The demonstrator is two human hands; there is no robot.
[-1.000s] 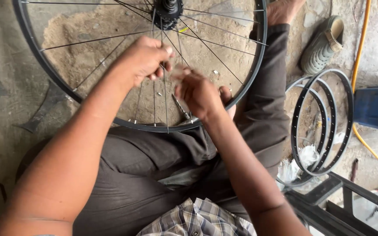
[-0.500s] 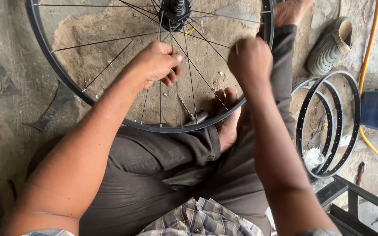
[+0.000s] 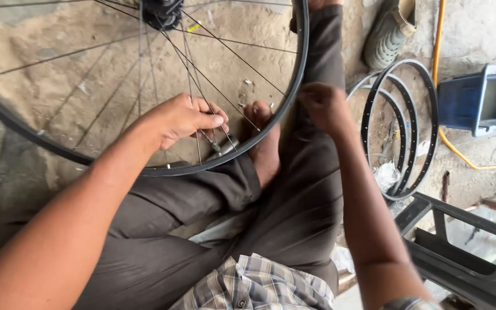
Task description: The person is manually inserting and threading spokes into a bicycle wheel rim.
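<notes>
A black bicycle wheel rim point(image 3: 294, 86) with thin spokes rests across my lap, its hub point(image 3: 162, 11) at the top edge. My left hand point(image 3: 182, 119) pinches a spoke point(image 3: 197, 150) close to the rim. My right hand point(image 3: 325, 106) hovers outside the rim, over my right knee, fingers curled; whether it holds anything small I cannot tell. A metal tool point(image 3: 222, 146) lies inside the rim beside my bare foot point(image 3: 265, 143).
Two bare black rims point(image 3: 426, 126) lean on the ground at right. A blue box point(image 3: 480, 97), a yellow hose point(image 3: 437, 40) and a shoe point(image 3: 388, 34) lie beyond them. A dark metal frame point(image 3: 466, 247) stands at lower right.
My right hand left the spokes, rose, then moved right and outside the rim. The wheel shifted left in view. My left hand stays on the spokes.
</notes>
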